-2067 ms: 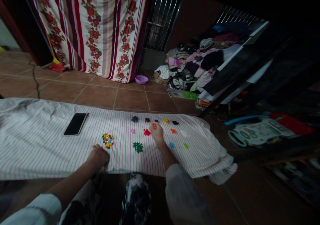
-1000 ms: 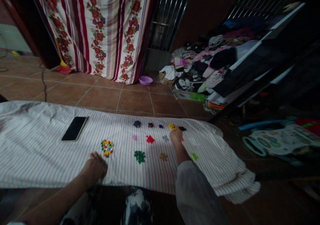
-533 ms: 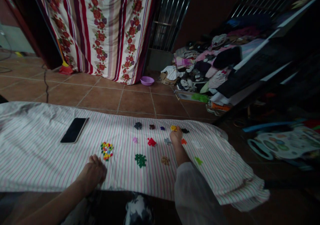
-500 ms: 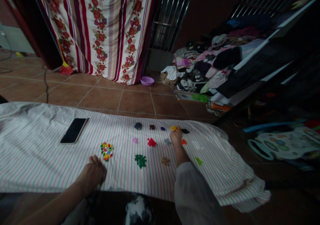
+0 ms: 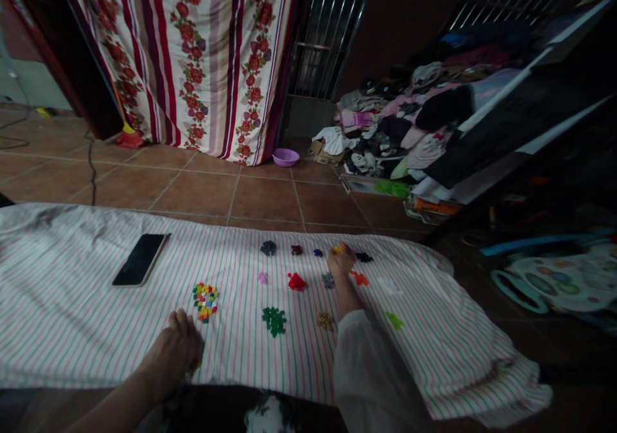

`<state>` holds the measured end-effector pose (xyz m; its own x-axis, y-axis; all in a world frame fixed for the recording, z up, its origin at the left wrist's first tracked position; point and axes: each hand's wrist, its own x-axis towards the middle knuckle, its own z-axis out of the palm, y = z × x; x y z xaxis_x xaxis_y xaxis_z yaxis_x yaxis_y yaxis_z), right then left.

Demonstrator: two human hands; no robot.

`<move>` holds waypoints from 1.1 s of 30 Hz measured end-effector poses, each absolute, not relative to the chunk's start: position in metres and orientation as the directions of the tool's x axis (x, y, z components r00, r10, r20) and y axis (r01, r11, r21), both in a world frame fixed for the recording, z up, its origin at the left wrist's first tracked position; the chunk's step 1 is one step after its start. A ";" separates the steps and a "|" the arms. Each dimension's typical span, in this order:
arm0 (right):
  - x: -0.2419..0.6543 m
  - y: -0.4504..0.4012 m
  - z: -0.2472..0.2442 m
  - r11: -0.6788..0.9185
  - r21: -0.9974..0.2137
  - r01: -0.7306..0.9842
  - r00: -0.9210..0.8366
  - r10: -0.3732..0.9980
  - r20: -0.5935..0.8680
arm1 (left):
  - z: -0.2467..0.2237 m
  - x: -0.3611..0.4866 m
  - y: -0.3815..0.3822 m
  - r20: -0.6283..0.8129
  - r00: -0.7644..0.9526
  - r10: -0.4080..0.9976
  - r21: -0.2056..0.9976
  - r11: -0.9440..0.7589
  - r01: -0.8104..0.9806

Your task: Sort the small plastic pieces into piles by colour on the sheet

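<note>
On a striped cloth (image 5: pixel 231 343) lie small piles of coloured pieces. My right hand (image 5: pixel 341 259) is over the yellow pile (image 5: pixel 338 249) at the far side, fingers pressed together; whether they hold a piece is hidden. Beside it are a black pile (image 5: pixel 364 257), an orange pile (image 5: pixel 359 279) and a grey pile (image 5: pixel 328 280). My left hand (image 5: pixel 178 343) rests on the cloth with its fingers curled, just below a mixed-colour pile (image 5: pixel 205 302); nothing shows in its grip. Green pieces (image 5: pixel 274 321), red pieces (image 5: pixel 296 282) and tan pieces (image 5: pixel 325 320) lie between the hands.
A dark phone (image 5: pixel 141 259) lies on the cloth's left part. Beyond, on the tiled floor, are a purple basin (image 5: pixel 286 157), a red and yellow broom (image 5: pixel 129 137) and a heap of clothes (image 5: pixel 385 121). A floral curtain (image 5: pixel 212 60) hangs behind.
The view has shifted slightly, so the cloth and piles appear lower. My right hand now covers more of the yellow pile. My left hand stays near the mixed pile.
</note>
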<state>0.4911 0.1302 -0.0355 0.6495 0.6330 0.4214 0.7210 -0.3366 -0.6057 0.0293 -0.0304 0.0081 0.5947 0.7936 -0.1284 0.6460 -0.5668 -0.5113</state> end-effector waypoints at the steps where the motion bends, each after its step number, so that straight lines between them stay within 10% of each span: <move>1: 0.493 0.131 -0.036 -0.334 -0.595 0.731 0.640 0.639 0.426 | 0.006 0.029 -0.030 -0.138 0.589 0.796 -0.508 -0.567 0.648; 33: 0.507 0.135 -0.043 -0.074 -0.618 0.783 0.438 0.771 0.463 | -0.018 0.029 -0.030 -0.131 0.484 0.865 -0.498 -0.479 0.723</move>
